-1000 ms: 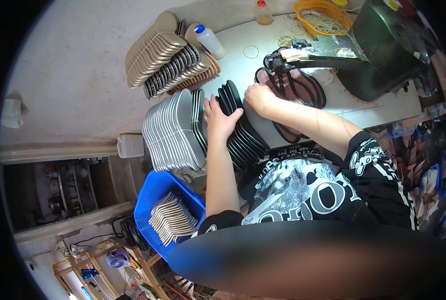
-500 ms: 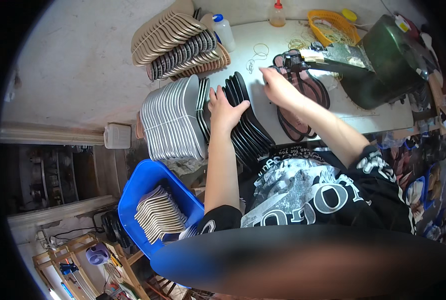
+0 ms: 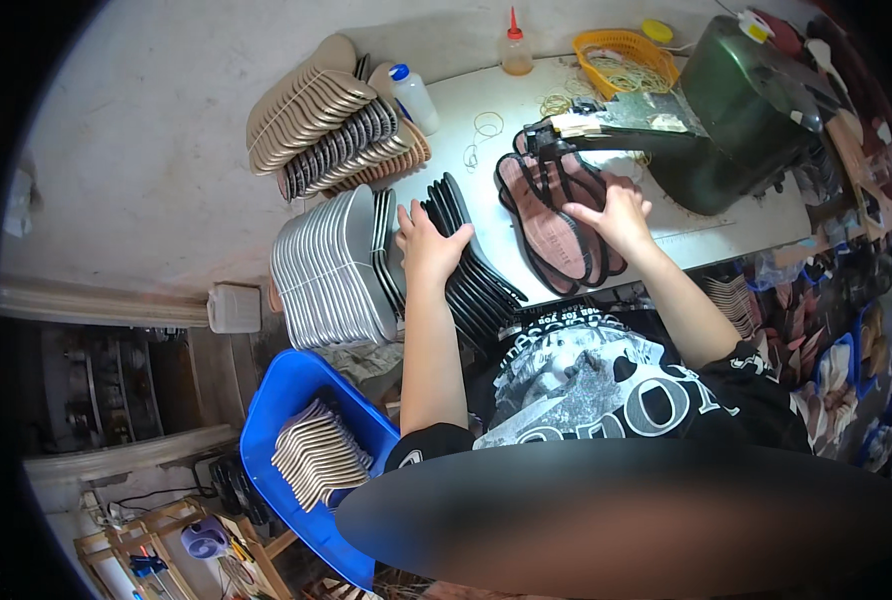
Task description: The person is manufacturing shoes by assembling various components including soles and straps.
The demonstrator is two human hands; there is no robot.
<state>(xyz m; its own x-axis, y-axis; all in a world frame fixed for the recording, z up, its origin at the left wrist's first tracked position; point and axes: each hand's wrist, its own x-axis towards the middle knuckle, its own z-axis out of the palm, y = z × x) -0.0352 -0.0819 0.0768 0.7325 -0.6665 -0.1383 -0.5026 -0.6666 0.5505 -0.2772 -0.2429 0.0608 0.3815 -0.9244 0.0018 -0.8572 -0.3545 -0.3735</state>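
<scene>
My left hand [image 3: 430,248] lies over a row of black soles [image 3: 476,285] standing on edge, fingers spread and thumb apart. Left of it stands a tied bundle of grey soles [image 3: 321,265]. My right hand [image 3: 623,217] is at the right side of several pink sandals [image 3: 551,220] with black straps and edging. Its thumb stretches over the pink footbeds and its fingers are apart. The sandals lie on the white table [image 3: 466,95], beneath the narrow arm of a dark green machine [image 3: 741,120].
Behind the grey bundle are stacked beige soles [image 3: 306,110] and a blue-capped bottle [image 3: 414,98]. A red-tipped bottle [image 3: 515,52] and a yellow basket [image 3: 621,50] of rubber bands stand at the back. A blue bin [image 3: 266,400] holding soles is at lower left.
My right hand has come down and toward me from the machine's arm to the sandals, its fingers spreading. My left hand stays on the black soles. The view has shifted slightly.
</scene>
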